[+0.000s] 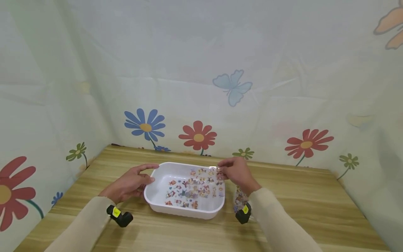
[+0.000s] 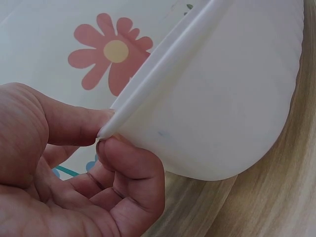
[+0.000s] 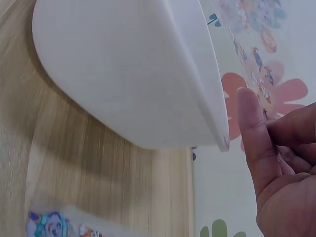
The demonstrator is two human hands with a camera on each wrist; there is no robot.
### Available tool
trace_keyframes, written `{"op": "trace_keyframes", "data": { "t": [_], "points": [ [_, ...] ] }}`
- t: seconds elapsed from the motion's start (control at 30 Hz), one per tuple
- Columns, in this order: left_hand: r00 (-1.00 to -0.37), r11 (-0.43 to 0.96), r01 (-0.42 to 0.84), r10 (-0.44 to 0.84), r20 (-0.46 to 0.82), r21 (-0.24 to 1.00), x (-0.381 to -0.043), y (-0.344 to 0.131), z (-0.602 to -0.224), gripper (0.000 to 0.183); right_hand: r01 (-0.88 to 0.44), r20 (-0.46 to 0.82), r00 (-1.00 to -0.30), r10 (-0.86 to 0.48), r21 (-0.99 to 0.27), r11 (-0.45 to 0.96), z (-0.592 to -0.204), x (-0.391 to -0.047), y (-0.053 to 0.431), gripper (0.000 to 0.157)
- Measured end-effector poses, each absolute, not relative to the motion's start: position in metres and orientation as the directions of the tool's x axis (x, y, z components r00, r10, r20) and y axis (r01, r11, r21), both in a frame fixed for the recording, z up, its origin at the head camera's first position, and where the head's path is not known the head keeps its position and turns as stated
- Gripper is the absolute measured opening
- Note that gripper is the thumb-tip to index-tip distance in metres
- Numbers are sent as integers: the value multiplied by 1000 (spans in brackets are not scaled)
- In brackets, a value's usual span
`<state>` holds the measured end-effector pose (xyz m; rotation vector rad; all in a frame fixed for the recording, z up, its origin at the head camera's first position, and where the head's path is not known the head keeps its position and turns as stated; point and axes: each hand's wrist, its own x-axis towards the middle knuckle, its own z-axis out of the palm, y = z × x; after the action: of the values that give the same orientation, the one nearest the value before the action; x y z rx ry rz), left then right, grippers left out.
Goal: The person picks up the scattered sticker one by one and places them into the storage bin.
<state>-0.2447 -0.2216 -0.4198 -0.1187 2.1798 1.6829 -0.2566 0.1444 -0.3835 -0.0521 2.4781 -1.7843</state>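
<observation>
Surrounded by pale cloth [image 1: 157,52] at the back and sides, printed with a blue flower [image 1: 146,127], several red flowers [image 1: 198,137] and a light blue butterfly [image 1: 232,85]. Working at a wood-grain table [image 1: 176,238] in cream sleeves [image 1: 280,220], with a small black device [image 1: 121,217] at each wrist. Holding the left end of a white tray [image 1: 182,212] with the left hand [image 1: 129,183], pinching the rim in a narrow grip from both sides of the edge. Can see the tray standing on the table between the two hands, with rounded corners and an outward lip. Pinching the edge of a clear sheet [image 1: 201,180] with the right hand [image 1: 237,172], with thumb and finger close together, near the tray's far right corner. Can see small colourful figures printed on the sheet, spread over the tray's right part. Can see more figures [image 1: 171,194] farther left inside the tray; cannot tell whether on the same sheet. Can make out a colourful packet [image 1: 240,200] on the table, right of the tray, partly hidden by the right wrist
</observation>
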Motion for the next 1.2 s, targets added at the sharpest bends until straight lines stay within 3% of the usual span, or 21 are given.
{"op": "trace_keyframes", "data": {
  "t": [1.2],
  "points": [
    [-928, 265, -291, 153, -338, 919, -243, -221, -420, 58, 12, -66, -989, -129, -923, 384, -386, -257, 92, 21]
  ]
}}
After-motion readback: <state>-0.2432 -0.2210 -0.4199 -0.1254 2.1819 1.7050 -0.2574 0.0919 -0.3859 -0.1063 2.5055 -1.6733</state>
